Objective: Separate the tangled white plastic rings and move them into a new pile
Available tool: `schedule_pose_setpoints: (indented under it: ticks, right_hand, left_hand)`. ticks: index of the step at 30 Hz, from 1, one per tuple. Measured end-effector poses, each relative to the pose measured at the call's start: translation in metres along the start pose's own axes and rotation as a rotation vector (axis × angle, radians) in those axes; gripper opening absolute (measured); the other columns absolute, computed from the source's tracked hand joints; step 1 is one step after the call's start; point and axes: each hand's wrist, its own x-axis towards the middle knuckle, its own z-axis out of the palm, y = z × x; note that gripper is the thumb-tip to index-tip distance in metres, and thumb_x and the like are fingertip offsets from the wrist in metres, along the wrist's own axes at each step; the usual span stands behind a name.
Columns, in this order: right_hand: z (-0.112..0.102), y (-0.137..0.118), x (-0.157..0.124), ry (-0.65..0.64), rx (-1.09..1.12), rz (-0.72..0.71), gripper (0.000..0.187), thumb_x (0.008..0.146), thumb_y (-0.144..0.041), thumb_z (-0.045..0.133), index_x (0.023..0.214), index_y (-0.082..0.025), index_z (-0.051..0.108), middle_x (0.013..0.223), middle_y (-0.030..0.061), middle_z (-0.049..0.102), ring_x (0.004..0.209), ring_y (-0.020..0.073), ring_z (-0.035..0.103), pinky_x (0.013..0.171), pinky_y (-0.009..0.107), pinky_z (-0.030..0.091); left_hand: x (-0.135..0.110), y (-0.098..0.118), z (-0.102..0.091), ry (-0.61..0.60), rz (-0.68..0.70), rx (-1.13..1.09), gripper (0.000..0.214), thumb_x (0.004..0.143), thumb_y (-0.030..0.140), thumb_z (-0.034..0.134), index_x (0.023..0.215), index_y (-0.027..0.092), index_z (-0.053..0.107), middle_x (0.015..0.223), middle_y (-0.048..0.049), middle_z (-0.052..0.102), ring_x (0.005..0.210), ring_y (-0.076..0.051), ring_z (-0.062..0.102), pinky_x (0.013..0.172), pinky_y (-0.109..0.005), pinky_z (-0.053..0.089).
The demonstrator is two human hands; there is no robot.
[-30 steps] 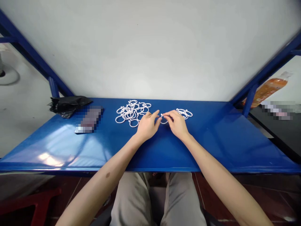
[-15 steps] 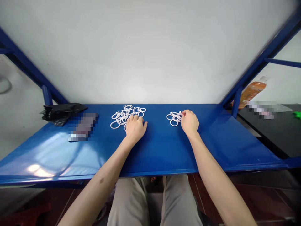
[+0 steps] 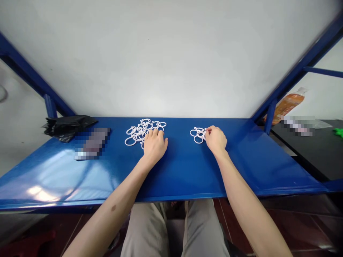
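Nearest: blue table (image 3: 184, 180), hard and glossy. Next: left hand (image 3: 154, 144), palm down over the larger pile of white rings (image 3: 140, 135); fingertips hidden, cannot tell grip. Right hand (image 3: 215, 138): fingertips together against the smaller group of white rings (image 3: 198, 134); possible pinch on 1 ring, cannot confirm. Expected handling: light, stiff, slightly slippery. Grasp at the small knob. Obstruction: overlapping loops. Left: pixelated flat item (image 3: 93, 142), then black bag (image 3: 69, 125). Farther right, off table: orange bottle (image 3: 291, 101).
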Motion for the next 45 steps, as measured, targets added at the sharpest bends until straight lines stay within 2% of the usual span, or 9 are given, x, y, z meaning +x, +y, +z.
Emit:
schedule_pose_setpoints:
  ticks: [8,14,18,23,28,33,36,40,45]
  right_hand:
    - [-0.002,-0.001,0.0,0.07,0.073,0.002,0.024,0.097,-0.024,0.051,0.117,-0.023,0.064,0.113,0.0088,0.071,0.107,0.0262,0.063,0.078,0.034,0.048]
    - [0.002,-0.007,-0.003,0.166,0.274,-0.238,0.027,0.096,-0.026,0.049,0.117,-0.019,0.065,0.105,0.0099,0.073,0.107,0.0278,0.06,0.088,0.038,0.049]
    - [0.008,-0.021,-0.015,0.052,0.479,-0.415,0.024,0.097,-0.03,0.051,0.111,-0.02,0.067,0.102,0.0088,0.074,0.096,0.0234,0.065,0.089,0.038,0.052]
    - [0.014,-0.035,-0.032,-0.155,0.575,-0.547,0.018,0.096,-0.031,0.054,0.105,-0.023,0.067,0.093,0.0037,0.074,0.083,0.0188,0.068,0.08,0.034,0.053]
    - [0.016,-0.043,-0.041,-0.283,0.711,-0.476,0.019,0.096,-0.039,0.057,0.106,-0.024,0.062,0.089,0.0013,0.074,0.069,0.0161,0.068,0.07,0.032,0.054]
    - [0.018,-0.046,-0.044,-0.392,0.916,-0.421,0.016,0.094,-0.036,0.056,0.106,-0.025,0.058,0.082,-0.002,0.072,0.057,0.0139,0.067,0.057,0.028,0.054]
    - [0.019,-0.046,-0.043,-0.361,0.927,-0.416,0.016,0.094,-0.034,0.055,0.107,-0.025,0.058,0.082,-0.0019,0.071,0.057,0.0138,0.067,0.057,0.027,0.054]
    - [0.019,-0.044,-0.042,-0.328,0.892,-0.434,0.018,0.094,-0.034,0.054,0.109,-0.025,0.059,0.083,-0.0017,0.071,0.058,0.0134,0.066,0.059,0.028,0.054]
    - [0.022,-0.044,-0.044,-0.327,0.872,-0.48,0.019,0.094,-0.034,0.056,0.109,-0.024,0.063,0.085,-0.0006,0.072,0.061,0.0138,0.066,0.061,0.029,0.055]
  left_hand:
    - [0.001,-0.005,-0.003,-0.127,-0.037,0.12,0.023,0.097,0.027,0.049,0.106,0.015,0.066,0.108,-0.0162,0.071,0.112,-0.036,0.057,0.093,-0.048,0.043]
    - [0.002,-0.002,0.004,-0.152,0.197,-0.259,0.025,0.09,0.015,0.056,0.114,0.019,0.06,0.098,-0.0079,0.073,0.102,-0.029,0.061,0.09,-0.044,0.049]
    - [-0.002,0.005,0.004,-0.197,0.366,-0.452,0.032,0.089,0.011,0.056,0.118,0.023,0.057,0.097,-0.0032,0.073,0.1,-0.025,0.062,0.09,-0.04,0.051]
    - [-0.005,0.01,0.0,-0.071,0.335,-0.5,0.029,0.091,0.011,0.057,0.117,0.023,0.055,0.095,-0.0017,0.074,0.103,-0.022,0.062,0.091,-0.037,0.051]
    - [-0.004,0.01,-0.003,0.095,0.349,-0.519,0.017,0.094,0.015,0.059,0.11,0.022,0.057,0.096,-0.0018,0.073,0.096,-0.019,0.062,0.088,-0.033,0.051]
    - [-0.005,0.014,-0.003,0.087,0.407,-0.509,0.007,0.098,0.019,0.056,0.103,0.023,0.06,0.097,-0.0025,0.072,0.095,-0.019,0.062,0.088,-0.033,0.052]
    - [-0.006,0.017,-0.003,0.104,0.377,-0.502,0.006,0.099,0.022,0.054,0.101,0.023,0.06,0.099,-0.0038,0.069,0.095,-0.019,0.063,0.087,-0.033,0.052]
    - [-0.004,0.016,-0.003,0.198,0.214,-0.536,0.011,0.096,0.023,0.056,0.107,0.022,0.059,0.107,-0.0069,0.066,0.094,-0.018,0.066,0.082,-0.031,0.053]
    - [0.0,0.01,0.003,0.028,0.094,-0.742,0.014,0.098,0.022,0.051,0.11,0.02,0.058,0.092,-0.0032,0.073,0.076,-0.015,0.068,0.072,-0.029,0.053]
